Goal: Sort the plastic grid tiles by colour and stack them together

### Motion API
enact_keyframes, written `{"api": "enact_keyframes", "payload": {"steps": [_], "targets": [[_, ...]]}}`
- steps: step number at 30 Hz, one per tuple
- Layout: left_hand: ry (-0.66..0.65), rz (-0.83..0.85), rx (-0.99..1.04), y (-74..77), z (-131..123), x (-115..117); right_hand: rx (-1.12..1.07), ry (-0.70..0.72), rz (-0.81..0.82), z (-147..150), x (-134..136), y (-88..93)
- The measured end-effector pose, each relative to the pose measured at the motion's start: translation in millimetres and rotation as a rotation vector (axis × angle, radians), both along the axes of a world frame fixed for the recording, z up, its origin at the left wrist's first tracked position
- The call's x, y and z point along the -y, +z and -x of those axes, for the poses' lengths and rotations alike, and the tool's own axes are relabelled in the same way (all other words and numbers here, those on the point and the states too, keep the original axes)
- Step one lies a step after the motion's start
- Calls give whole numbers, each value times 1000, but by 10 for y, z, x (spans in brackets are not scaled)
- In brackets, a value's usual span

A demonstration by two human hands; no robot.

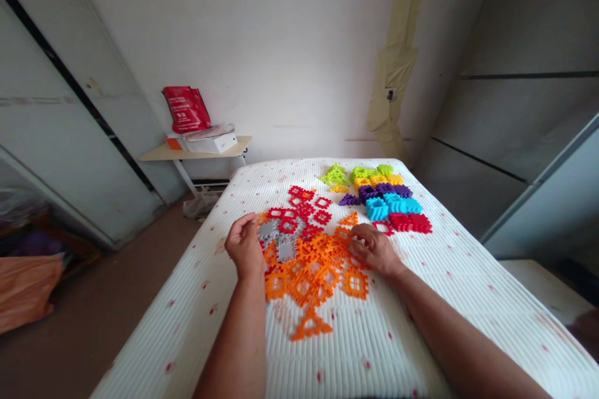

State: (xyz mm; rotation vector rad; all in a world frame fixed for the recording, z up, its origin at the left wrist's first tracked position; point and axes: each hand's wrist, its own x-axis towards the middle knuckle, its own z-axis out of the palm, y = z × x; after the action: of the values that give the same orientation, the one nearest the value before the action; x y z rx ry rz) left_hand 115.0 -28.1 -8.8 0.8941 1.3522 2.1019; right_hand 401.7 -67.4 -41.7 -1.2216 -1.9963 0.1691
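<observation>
A loose pile of orange interlocking plastic building tiles lies on the bed between my hands. Grey tiles and red tiles are mixed in at its far side. My left hand is at the pile's left edge, beside the grey tiles, with its fingers curled together; whatever may be between them is hidden. At the right edge, my right hand has its fingers bent down onto an orange tile, which they partly cover. An orange triangular tile lies apart, nearer to me.
Sorted stacks of red, light blue, purple, yellow and green tiles stand at the back right. A small table with a red bag and white box stands left.
</observation>
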Motion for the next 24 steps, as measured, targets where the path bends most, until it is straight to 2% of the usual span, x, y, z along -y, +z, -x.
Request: {"api": "enact_keyframes", "payload": {"steps": [4, 10, 14, 19, 24], "targets": [[-12, -16, -8, -9, -10, 2, 199, 151, -5, 179, 65, 93], [-22, 0, -11, -8, -16, 4, 398, 173, 124, 415, 46, 231], [-14, 7, -26, -26, -8, -10, 411, 158, 156, 505, -22, 248], [-26, -18, 7, -26, 21, -29, 359, 72, 114, 581, -37, 254], [30, -19, 46, 54, 107, -4, 236, 148, 53, 639, 57, 342]]}}
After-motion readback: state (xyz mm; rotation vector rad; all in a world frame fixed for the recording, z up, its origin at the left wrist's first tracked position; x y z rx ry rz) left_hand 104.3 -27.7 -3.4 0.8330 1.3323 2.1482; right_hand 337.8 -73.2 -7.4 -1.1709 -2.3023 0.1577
